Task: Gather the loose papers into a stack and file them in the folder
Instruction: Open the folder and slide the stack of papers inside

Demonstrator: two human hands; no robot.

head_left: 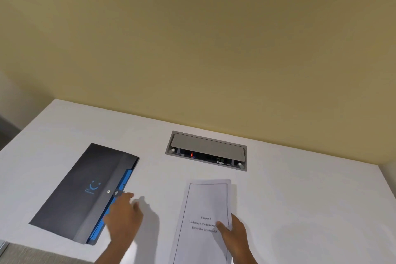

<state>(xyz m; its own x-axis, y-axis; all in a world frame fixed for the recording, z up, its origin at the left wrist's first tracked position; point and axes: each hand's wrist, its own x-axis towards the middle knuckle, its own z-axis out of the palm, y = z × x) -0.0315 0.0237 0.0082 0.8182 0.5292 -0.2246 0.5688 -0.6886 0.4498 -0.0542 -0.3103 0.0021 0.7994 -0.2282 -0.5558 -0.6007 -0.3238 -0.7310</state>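
Two bare hands of one person, left hand (123, 216) and right hand (234, 234), no gloves, no rings, no watch or band at the wrists, forearms bare to the lower frame edge, no sleeve visible, short fingernails without polish

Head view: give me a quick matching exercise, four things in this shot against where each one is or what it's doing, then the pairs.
Things:
1. dark grey plastic folder with blue dividers
2. white printed paper stack
3. left hand
4. grey metal desk socket box

States:
A. recessed in the white table, lid partly up
B. reaching at the folder's clasp edge
C. under the right hand, thumb on top
D. lying closed, left of the papers

Pairs: 1-D, 2-C, 3-B, 4-A
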